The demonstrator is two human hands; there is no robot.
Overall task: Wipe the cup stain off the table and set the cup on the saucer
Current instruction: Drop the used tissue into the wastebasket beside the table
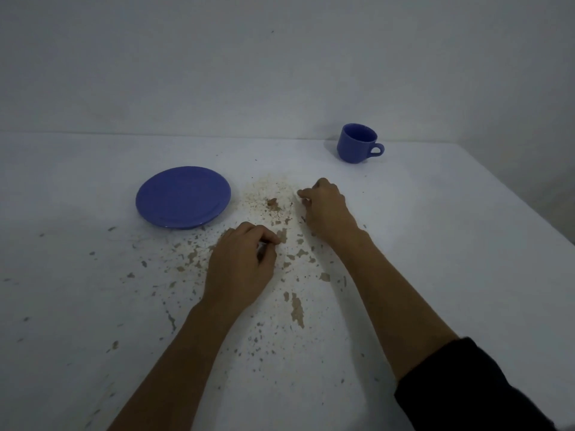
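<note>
While both curled hands, left (241, 262) and right (326, 206), flank the brown stain (273, 203), blue cup (357, 144) stands beyond; saucer (183, 197) bare

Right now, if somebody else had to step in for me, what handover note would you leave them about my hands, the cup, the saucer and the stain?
Left hand: curled loosely, resting on the table in front of the stain; whether it holds anything cannot be told.
Right hand: fingers curled, at the right edge of the stain; nothing clearly in it.
Cup: upright at the far right of the table, handle pointing right, not held.
Saucer: left of the stain, nothing on it.
Stain: brown specks still on the table between saucer and right hand.
Done: nothing that shows.
Left: wipe the stain, then set the cup on the saucer.
</note>
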